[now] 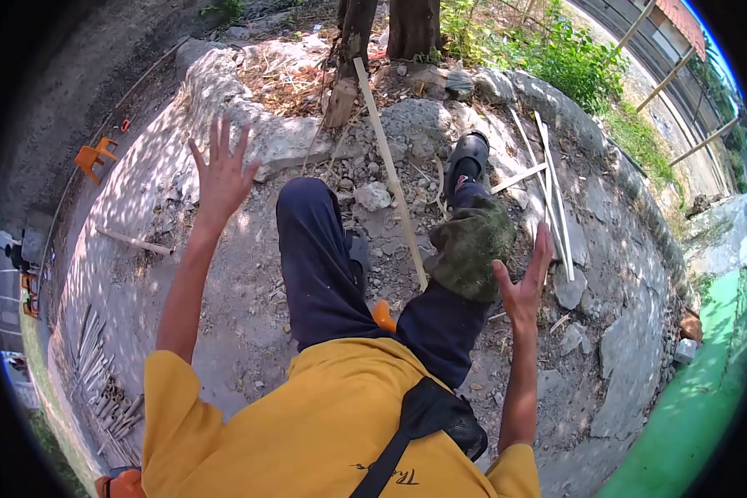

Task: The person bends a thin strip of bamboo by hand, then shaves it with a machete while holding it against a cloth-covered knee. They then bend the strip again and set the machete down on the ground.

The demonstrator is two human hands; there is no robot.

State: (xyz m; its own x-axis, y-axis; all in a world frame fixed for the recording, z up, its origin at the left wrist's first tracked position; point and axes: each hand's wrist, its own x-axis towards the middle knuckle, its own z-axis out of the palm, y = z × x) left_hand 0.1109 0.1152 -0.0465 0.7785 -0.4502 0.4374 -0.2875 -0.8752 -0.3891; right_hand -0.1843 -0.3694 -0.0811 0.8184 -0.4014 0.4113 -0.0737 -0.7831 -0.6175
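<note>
My left hand [222,178] is raised with its fingers spread, and nothing is in it. On the other side, my right hand [524,286] is also held up, thumb apart from the fingers, holding nothing. A long pale bamboo strip [390,174] leans between my legs, its upper end by a tree trunk. A green-brown cloth [476,253] covers one knee, close to my right hand. Several thin strips [554,195] lie crossed on the ground beyond that hand. Part of an orange object [383,315] shows between my thighs.
Rubble and a stone [373,196] lie ahead, before tree trunks [414,29]. An orange stool [95,158] stands at the left, above a loose stick [134,241]. Cut bamboo pieces [112,407] are piled at lower left. A green surface [697,398] borders the right.
</note>
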